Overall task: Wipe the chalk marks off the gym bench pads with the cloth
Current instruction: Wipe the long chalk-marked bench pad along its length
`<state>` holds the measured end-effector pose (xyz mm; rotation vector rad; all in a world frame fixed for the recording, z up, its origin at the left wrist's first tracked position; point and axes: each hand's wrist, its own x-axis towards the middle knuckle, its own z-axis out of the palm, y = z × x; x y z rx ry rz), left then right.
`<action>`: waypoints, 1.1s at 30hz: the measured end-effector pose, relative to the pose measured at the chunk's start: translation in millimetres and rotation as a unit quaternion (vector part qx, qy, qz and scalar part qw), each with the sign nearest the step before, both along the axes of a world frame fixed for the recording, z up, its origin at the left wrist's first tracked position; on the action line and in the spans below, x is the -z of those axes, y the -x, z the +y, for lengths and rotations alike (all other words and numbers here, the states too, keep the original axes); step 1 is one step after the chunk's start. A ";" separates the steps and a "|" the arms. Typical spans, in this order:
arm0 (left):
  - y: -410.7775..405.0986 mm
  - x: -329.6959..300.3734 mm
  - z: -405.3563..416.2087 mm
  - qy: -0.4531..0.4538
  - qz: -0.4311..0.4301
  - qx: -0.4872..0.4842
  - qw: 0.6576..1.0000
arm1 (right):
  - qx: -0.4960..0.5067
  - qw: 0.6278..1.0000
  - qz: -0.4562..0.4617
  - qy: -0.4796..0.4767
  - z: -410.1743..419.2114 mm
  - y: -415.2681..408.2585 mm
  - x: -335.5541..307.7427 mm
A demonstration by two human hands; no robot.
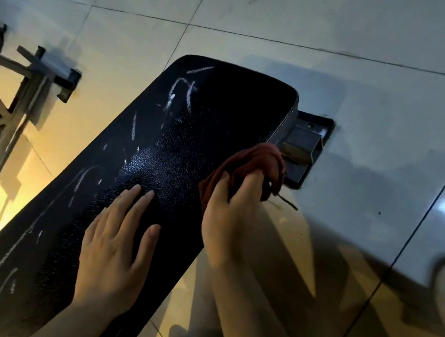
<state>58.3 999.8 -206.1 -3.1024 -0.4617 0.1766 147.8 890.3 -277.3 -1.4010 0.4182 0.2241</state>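
The cloth (247,166), a dark red rag, is gripped in a bunch by the right hand (227,215), whose fingers are curled round it. It is held at the right edge of the pad (179,138), near the far end, with part of it hanging past the edge and a loose thread trailing below. The left hand (116,242) is laid flat on the pad beside it, fingers straight and spread, holding nothing.

The cloth is judged to be light, soft and limp. It will fold and slip within the grip, so it should be gathered into a wad and pressed under the fingers rather than held by a corner. The pad is a long black cushion with a grained, leather-like skin. It is judged firm yet slightly yielding, and chalk is likely to lodge in the grain, so firm strokes will be needed.

The chalk marks (182,90) are seen as white strokes near the far end, along the left edge and toward the near end. Most of them have not yet been wiped.

The pad is carried on a metal frame (303,149), seen just beyond the cloth, which stands on a tiled floor (298,14). A second metal stand (14,94) is at the left. No containers are in view.
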 end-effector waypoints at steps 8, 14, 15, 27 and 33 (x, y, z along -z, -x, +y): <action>1.3 1.3 0.1 -0.004 -0.006 0.001 1.000 | 0.043 0.996 0.076 0.035 -21.4 -86.7 14.6; -0.7 0.8 -1.7 -0.009 0.000 0.009 1.000 | 0.028 0.998 -0.028 0.047 -3.3 12.7 -9.2; -0.6 0.8 -0.6 -0.011 0.000 0.012 1.000 | 0.033 0.997 -0.038 0.064 -0.4 18.8 -10.4; 1.1 0.0 -1.0 0.003 -0.001 -0.005 1.000 | 0.009 0.997 0.067 0.046 -28.6 -95.3 20.2; -1.3 -0.9 -1.8 -0.003 0.005 -0.005 1.000 | -0.012 0.997 -0.058 0.053 -3.7 12.7 0.2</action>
